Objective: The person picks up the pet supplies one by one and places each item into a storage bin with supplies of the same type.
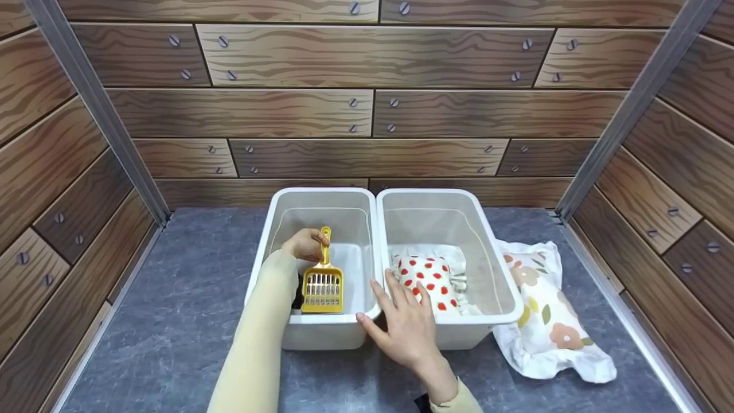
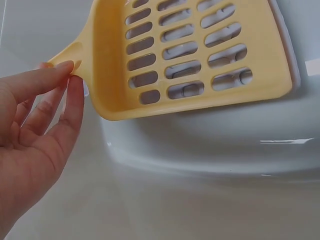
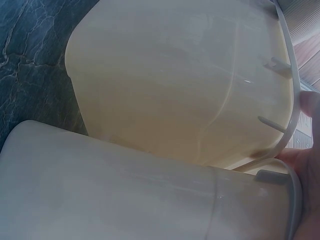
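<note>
In the left wrist view, my left hand (image 2: pixel 42 115) pinches a yellow slotted litter scoop (image 2: pixel 112 65) where its handle meets the basket, thumb on top. A white edge (image 2: pixel 289 45) shows from under the scoop's far side. The head view has this scoop (image 1: pixel 323 289) inside the left white bin (image 1: pixel 327 332), with my left hand (image 1: pixel 305 245) at its handle. My right hand (image 1: pixel 407 330) lies with fingers spread over the front rims, where the left bin and the right white bin (image 1: pixel 459 335) meet. Inside the right bin lies a small strawberry-print pillow (image 1: pixel 427 278) with white ruffles.
A flower-print pillow (image 1: pixel 545 321) lies on the grey marbled tabletop (image 1: pixel 172 321), against the right bin's outer side. Something black (image 1: pixel 297 293) shows beside the scoop in the left bin. Wood-patterned panels (image 1: pixel 367 115) enclose the back and both sides.
</note>
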Demonstrator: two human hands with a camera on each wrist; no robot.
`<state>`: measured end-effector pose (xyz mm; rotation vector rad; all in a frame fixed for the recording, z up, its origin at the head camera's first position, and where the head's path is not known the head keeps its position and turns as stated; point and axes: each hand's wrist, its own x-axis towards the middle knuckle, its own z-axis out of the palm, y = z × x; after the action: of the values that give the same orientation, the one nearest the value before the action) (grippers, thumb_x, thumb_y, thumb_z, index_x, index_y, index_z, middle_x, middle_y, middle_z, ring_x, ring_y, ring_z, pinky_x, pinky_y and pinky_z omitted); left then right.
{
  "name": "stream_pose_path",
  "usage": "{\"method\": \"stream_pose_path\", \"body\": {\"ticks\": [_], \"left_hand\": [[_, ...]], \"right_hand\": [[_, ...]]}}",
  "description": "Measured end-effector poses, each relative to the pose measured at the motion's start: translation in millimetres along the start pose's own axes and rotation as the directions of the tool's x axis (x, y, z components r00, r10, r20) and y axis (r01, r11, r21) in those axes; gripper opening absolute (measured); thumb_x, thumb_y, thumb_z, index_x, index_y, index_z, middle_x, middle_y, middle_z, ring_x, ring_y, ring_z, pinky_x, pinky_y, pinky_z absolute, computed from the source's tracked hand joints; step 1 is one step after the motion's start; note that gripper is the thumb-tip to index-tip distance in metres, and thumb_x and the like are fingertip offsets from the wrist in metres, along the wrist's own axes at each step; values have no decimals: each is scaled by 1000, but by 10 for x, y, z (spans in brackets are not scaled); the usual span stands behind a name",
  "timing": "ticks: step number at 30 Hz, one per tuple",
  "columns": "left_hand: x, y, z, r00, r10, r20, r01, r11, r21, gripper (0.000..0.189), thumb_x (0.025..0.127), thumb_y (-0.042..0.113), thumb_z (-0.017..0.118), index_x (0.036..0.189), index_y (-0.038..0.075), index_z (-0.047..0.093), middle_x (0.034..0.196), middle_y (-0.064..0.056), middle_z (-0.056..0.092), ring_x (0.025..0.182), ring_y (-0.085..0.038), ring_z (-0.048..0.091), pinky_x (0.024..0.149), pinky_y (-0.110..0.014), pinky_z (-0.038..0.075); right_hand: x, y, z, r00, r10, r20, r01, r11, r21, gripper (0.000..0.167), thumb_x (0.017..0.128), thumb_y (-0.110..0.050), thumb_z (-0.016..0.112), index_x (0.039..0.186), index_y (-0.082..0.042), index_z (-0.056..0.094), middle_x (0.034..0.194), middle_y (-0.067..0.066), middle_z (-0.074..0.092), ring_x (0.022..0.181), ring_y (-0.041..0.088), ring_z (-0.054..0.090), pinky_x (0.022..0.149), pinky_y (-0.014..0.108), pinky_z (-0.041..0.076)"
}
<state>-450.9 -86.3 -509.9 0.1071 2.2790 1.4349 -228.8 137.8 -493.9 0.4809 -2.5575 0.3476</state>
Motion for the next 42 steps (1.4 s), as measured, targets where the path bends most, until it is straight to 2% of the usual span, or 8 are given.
{"method": "stream_pose_path", "body": {"ticks": [7, 11, 14, 19, 24, 35, 39, 42], "left_hand": [[450, -359, -41, 998, 64, 24, -63, 997, -32, 32, 66, -20, 66, 92, -1, 64, 86, -8, 62, 63, -17, 62, 67, -34, 59], [1078, -884, -123, 989, 124, 80, -118, 990, -75, 32, 64, -18, 64, 87, 4, 65, 80, -6, 63, 60, -16, 63, 59, -32, 58], [1227, -1032, -139, 981, 164, 98, -156, 984, -88, 32, 64, -17, 59, 84, 6, 65, 78, -8, 64, 61, -20, 66, 55, -33, 58], [502, -427, -61, 993, 108, 44, -106, 994, -30, 28, 67, -20, 54, 87, -2, 61, 77, -10, 60, 60, -19, 63, 58, -35, 58], [77, -56, 0, 1000, 26, -11, -25, 999, 38, 27, 71, -21, 55, 96, -11, 60, 82, -13, 62, 62, -18, 62, 66, -36, 59], [782, -646, -64, 995, 91, 38, -90, 996, -14, 28, 66, -18, 70, 83, 0, 57, 74, -13, 61, 60, -22, 63, 60, -36, 58], [580, -479, -55, 998, 51, 22, -51, 999, 8, 29, 67, -18, 70, 82, 0, 53, 73, -11, 58, 58, -19, 60, 61, -35, 58], [174, -156, -14, 1000, -9, -12, 9, 1000, 29, 27, 73, -19, 66, 87, -2, 52, 76, -9, 57, 58, -17, 57, 65, -34, 58]], "right_hand": [[3, 1, -1, 1000, 3, 6, -3, 1000, -5, 62, 92, -57, 55, 137, -15, 57, 145, 16, 49, 125, 31, 54, 107, 60, 29], [1, 0, 3, 1000, -4, -4, 4, 1000, -12, 62, 92, -57, 55, 137, -15, 58, 144, 16, 50, 125, 31, 54, 107, 60, 30], [-2, -1, 4, 1000, -8, -11, 8, 1000, -18, 62, 92, -57, 55, 137, -16, 58, 144, 16, 50, 125, 31, 54, 106, 60, 30], [-2, 1, 7, 1000, -3, -10, 2, 1000, -13, 62, 92, -57, 55, 137, -16, 58, 144, 16, 50, 125, 31, 54, 106, 60, 30], [-5, 6, 8, 1000, 2, -4, -3, 1000, -12, 62, 92, -58, 54, 137, -16, 57, 145, 16, 50, 124, 31, 54, 107, 60, 29], [-3, 10, 9, 1000, -9, -18, 8, 1000, -23, 62, 92, -58, 54, 137, -16, 58, 144, 16, 50, 123, 31, 55, 106, 59, 31], [-2, 10, 13, 1000, -13, -26, 13, 1000, -21, 62, 92, -58, 55, 136, -15, 58, 143, 16, 51, 124, 31, 55, 105, 60, 31], [0, 11, 14, 999, -17, -33, 16, 1000, -19, 61, 91, -58, 55, 135, -15, 59, 142, 16, 52, 124, 31, 55, 104, 61, 31]]}}
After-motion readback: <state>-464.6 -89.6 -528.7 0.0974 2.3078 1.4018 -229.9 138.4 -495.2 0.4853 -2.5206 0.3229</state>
